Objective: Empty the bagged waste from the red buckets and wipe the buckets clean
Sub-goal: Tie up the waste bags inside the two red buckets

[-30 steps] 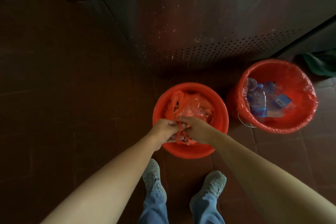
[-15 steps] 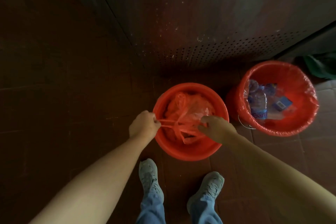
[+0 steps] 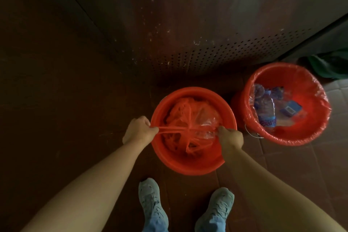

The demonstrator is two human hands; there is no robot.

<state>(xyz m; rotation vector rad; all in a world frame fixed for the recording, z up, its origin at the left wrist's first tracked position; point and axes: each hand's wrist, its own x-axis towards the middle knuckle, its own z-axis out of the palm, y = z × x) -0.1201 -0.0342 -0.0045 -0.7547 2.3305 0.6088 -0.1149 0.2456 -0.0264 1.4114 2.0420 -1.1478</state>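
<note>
Floor (image 3: 56, 100) is tiled; panel (image 3: 207, 56) is set behind. Right bucket (image 3: 293, 138) is lined, bottle (image 3: 265, 109) inside. Near bucket (image 3: 190, 167), just beside, is filled by bag (image 3: 180, 115). Bag strands are pinched taut by left hand (image 3: 138, 131) and right hand (image 3: 230, 138) at opposite rims.

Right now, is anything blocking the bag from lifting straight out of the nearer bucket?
Nothing visible. The left hand and right hand grip the bag by its strands, and the nearer bucket is open on top.
</note>
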